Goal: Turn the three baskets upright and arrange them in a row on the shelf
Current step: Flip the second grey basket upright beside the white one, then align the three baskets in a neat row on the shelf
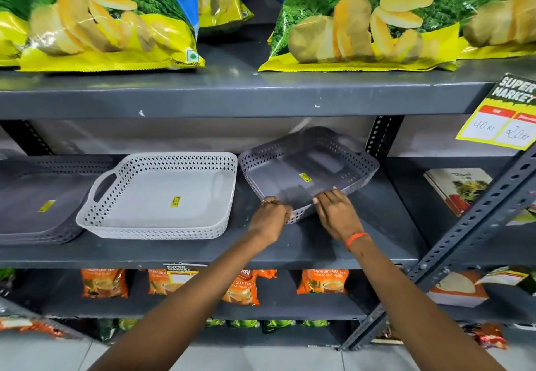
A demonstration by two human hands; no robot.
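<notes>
Left hand [271, 214] and right hand [336, 211] clamped on tilted dark grey basket [307, 167], light grey basket [162, 196] upright beside it

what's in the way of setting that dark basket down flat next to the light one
Nothing visible. Both hands, left hand and right hand, grip the tilted dark basket; the shelf beneath it is bare, the light basket apart.

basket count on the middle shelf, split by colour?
Dark grey baskets: 2, the left dark grey basket and the right dark grey basket, gripped at its near rim by the left hand and right hand.
Light grey basket: 1, in the middle.
Total: 3
</notes>
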